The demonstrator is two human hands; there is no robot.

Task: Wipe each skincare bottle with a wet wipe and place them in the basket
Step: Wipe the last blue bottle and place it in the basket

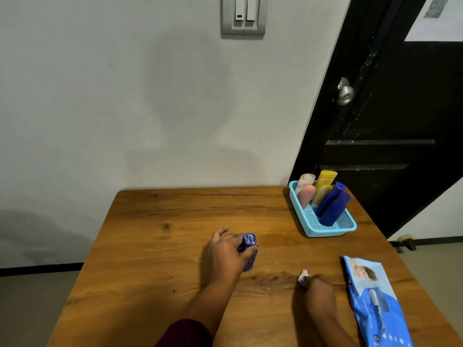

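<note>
Bottle (248,249), the last outside the basket (323,230), stands mid-table, gripped by the left hand (226,254); the right hand (317,281) pinches a wet wipe (304,274). Next, probably: bring wipe to bottle.

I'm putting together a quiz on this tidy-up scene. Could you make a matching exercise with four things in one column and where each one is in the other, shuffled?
Things
1. blue patterned bottle
2. crumpled wet wipe
3. wet wipes pack
4. pink bottle

Places
A. leaning in the light blue basket
B. gripped by the left hand
C. lying flat on the table, near its right edge
D. held by the right hand

Pairs: 1-B, 2-D, 3-C, 4-A
</note>
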